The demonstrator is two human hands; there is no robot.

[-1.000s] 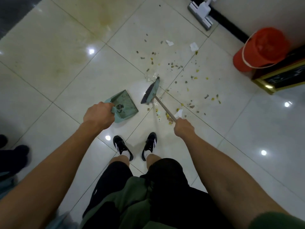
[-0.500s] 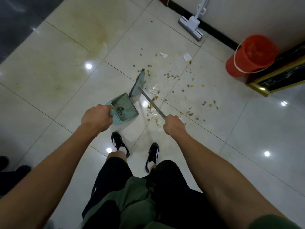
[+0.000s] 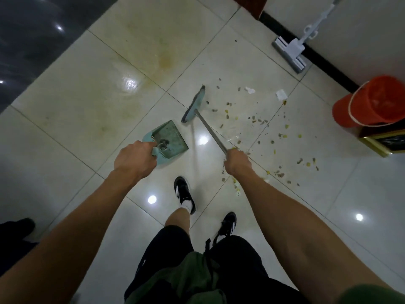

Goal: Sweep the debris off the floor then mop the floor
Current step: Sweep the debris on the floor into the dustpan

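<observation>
Pretty dim indoor shot overall, kinda washed out and soft. Ceiling lights bounced off the glossy floor tiles (image 3: 65, 150) as small white glare spots, the biggest smeared one at upper middle. The broom (image 3: 194, 105) was motion-blurred, with a faint streak beside its handle. Wide-angle lens bent the tile lines and stretched the arms near the bottom edge. Corners went darker, especially top left.

Teal dustpan (image 3: 168, 137) & broom head (image 3: 195, 105); orange bucket (image 3: 370, 102); grey mop (image 3: 289, 54); black shoes (image 3: 184, 194) w/ white stripes.
</observation>
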